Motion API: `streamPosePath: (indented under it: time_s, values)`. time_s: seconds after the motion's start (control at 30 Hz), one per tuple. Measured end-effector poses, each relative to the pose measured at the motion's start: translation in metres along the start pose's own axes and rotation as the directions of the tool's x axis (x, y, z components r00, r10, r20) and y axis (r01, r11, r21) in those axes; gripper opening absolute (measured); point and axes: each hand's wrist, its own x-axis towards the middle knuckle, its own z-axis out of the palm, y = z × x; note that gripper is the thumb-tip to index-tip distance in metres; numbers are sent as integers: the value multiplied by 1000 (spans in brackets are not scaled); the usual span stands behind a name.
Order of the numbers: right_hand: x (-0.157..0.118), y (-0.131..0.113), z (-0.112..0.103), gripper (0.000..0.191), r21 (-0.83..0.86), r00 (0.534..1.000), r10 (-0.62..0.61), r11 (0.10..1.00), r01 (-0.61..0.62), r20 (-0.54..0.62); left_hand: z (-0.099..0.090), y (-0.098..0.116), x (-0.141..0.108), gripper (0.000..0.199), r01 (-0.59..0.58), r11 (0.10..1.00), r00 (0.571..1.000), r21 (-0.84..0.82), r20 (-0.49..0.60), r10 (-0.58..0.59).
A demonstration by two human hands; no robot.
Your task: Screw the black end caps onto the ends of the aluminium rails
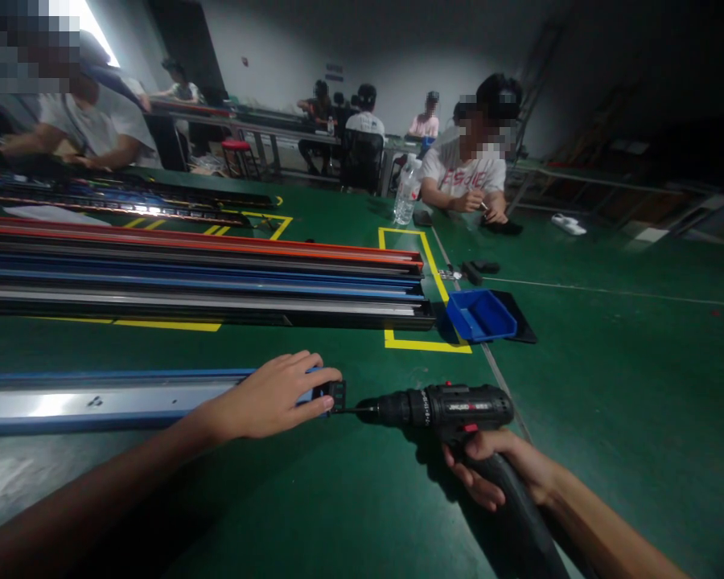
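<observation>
A long blue-edged metal rail with a silver face lies along the near left of the table. My left hand is closed over its right end, thumb and fingers about a black end cap. My right hand grips the handle of a black cordless drill, held level and pointing left. The drill's thin bit reaches the lower part of the end cap; whether it sits in a screw is too small to tell.
Beyond the rail lie several long rails in orange, blue and black, ending inside a yellow tape outline. A blue bin stands right of them. Further back are a water bottle and a seated person; others sit behind.
</observation>
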Motion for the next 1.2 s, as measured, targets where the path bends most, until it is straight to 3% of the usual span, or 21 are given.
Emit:
streamPosePath:
  time_s: [0.27,0.4,0.6,0.7,0.87,0.97,1.1,1.2]
  values:
    - [-5,0,-2,40,5,999,-43,999,44,-32,0,1,0,42,41,998,999,-37,26,-40]
    - [-12,-16,-3,40,44,985,-169,984,171,-44,-3,2,-2,42,45,995,999,-88,16,-44]
    - [-23,-47,-4,32,32,859,-489,866,499,-151,-11,2,-2,50,13,997,1000,-78,11,-12]
    - [-25,-52,-7,30,94,817,-543,819,566,-195,-14,11,20,43,-31,999,999,-39,-21,30]
    - [-22,-48,-9,29,170,805,-564,789,591,-184,-3,50,81,24,-240,962,970,130,-12,244]
    - [-20,-45,-7,31,180,812,-563,792,583,-152,12,69,108,16,-305,937,951,169,9,308]
    - [-16,-40,-6,33,200,829,-553,806,557,-80,29,73,117,3,-326,933,945,154,23,326]
    - [-14,-36,-6,35,208,838,-545,816,540,-38,33,69,113,11,-315,939,949,138,29,314]
